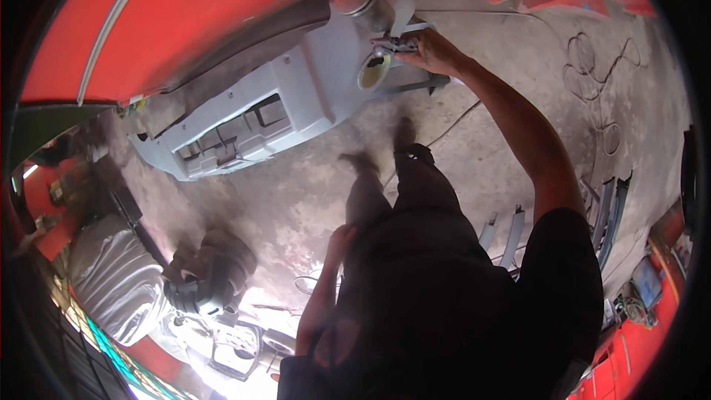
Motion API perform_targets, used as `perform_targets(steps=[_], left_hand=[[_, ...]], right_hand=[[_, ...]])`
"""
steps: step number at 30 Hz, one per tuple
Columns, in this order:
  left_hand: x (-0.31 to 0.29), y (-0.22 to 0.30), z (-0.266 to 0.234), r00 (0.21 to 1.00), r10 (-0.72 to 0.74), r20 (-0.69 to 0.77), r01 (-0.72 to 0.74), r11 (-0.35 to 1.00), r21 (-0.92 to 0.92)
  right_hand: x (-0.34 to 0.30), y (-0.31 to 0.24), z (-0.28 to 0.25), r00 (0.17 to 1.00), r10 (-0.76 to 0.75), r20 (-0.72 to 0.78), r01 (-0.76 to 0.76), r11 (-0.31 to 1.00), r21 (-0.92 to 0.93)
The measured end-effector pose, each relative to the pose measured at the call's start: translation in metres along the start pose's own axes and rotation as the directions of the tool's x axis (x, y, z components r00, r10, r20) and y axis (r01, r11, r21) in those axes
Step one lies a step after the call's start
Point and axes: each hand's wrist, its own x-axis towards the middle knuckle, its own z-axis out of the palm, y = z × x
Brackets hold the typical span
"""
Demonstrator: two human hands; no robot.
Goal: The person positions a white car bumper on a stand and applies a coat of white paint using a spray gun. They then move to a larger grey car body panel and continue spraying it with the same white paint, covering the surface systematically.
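Note:
My right hand (433, 52) is stretched forward, its fingers closed round a metal spray gun (394, 44). Beside the gun, a round metal can (363, 4) and a small oval cup (374, 72) with something yellowish inside show; how they join the gun is hard to make out. Just beyond and to the left lies a long pale grey car bumper (304, 96) with rectangular openings; the gun is over its right end. My left hand (341, 241) hangs low by my left thigh, its fingers mostly hidden.
Red panels (222, 7) rise behind the bumper. A thin hose or cable (585, 67) lies coiled on the concrete floor at right. Grey trim strips (512, 237) stand near my right side. A light cloth-covered object (118, 274) and dark parts (211, 270) sit at left.

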Motion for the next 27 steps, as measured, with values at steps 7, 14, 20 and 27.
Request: perform_targets(steps=[7, 14, 20, 27], left_hand=[[-0.022, 0.002, 0.001, 0.998, -0.06, 0.02, 0.061, 0.998, -0.018], [-0.035, -0.003, -0.012, 0.996, -0.066, 0.068, 0.065, 0.998, 0.007], [-0.031, 0.025, -0.03, 0.972, -0.181, 0.147, 0.177, 0.983, 0.043], [-0.019, 0.07, -0.04, 0.947, -0.237, 0.215, 0.228, 0.971, 0.069]], right_hand=[[0.0, 0.05, 0.003, 0.896, 0.354, -0.269, -0.351, 0.934, 0.06], [0.004, 0.126, 0.002, 0.616, 0.512, -0.599, -0.478, 0.847, 0.232], [-0.064, 0.117, 0.036, 0.77, 0.583, -0.259, -0.503, 0.804, 0.317], [-0.081, 0.135, 0.05, 0.762, 0.628, -0.157, -0.56, 0.761, 0.327]])
